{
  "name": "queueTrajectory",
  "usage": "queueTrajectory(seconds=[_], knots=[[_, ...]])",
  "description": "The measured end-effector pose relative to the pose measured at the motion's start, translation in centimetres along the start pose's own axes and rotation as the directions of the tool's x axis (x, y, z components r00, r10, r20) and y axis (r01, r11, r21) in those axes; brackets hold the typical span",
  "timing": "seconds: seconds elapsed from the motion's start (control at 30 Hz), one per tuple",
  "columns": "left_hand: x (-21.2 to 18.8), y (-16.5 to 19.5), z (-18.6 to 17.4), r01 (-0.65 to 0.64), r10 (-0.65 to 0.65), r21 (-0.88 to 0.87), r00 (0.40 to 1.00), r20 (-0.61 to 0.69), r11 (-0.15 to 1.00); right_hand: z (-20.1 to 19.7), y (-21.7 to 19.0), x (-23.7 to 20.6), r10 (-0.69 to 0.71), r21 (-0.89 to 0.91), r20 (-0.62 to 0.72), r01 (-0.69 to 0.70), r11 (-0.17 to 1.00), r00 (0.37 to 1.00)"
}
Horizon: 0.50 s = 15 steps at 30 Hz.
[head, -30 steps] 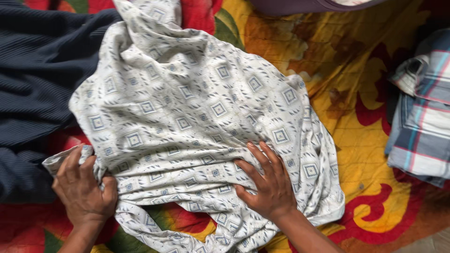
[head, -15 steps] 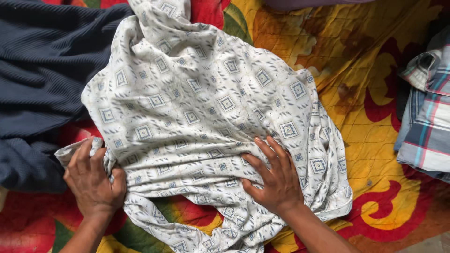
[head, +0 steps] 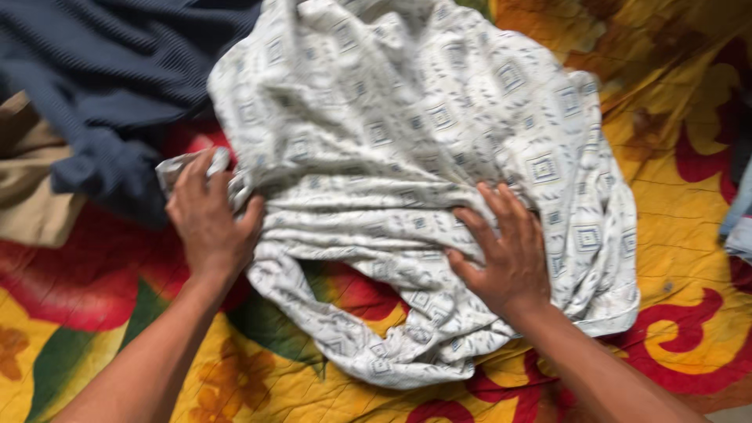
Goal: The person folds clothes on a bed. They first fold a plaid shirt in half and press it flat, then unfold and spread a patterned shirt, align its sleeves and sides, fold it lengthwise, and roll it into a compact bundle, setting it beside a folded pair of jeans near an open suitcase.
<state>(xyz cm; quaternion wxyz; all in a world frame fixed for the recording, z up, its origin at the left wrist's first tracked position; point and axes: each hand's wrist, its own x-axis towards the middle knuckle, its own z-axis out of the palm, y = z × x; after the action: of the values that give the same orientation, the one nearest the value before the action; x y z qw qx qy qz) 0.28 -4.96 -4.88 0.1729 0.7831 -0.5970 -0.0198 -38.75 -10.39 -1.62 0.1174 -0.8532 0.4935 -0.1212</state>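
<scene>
The white patterned garment (head: 407, 157) lies crumpled on a bright quilt (head: 681, 235) of yellow, red and green. The left hand (head: 207, 219) grips its left edge, fingers curled around a bunched fold. The right hand (head: 505, 251) presses flat on the cloth lower right, fingers spread and gathering wrinkles beneath them. A dark blue ribbed garment (head: 102, 86) lies just beside it at upper left, over a tan cloth (head: 31, 180).
</scene>
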Motion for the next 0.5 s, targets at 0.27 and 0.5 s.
queueTrajectory(seconds=[0.27,0.5], knots=[[0.0,2.3,-0.6,0.015,-0.019,-0.063,0.998,-0.053,0.998,0.8,-6.4,-0.5,-0.046,0.311,-0.06,0.063,0.948,0.997],[1.4,1.4,-1.6,0.058,-0.053,-0.104,0.997,0.051,0.993,2.6,-14.6,-2.4,-0.241,0.397,0.328,0.099,0.913,0.913]])
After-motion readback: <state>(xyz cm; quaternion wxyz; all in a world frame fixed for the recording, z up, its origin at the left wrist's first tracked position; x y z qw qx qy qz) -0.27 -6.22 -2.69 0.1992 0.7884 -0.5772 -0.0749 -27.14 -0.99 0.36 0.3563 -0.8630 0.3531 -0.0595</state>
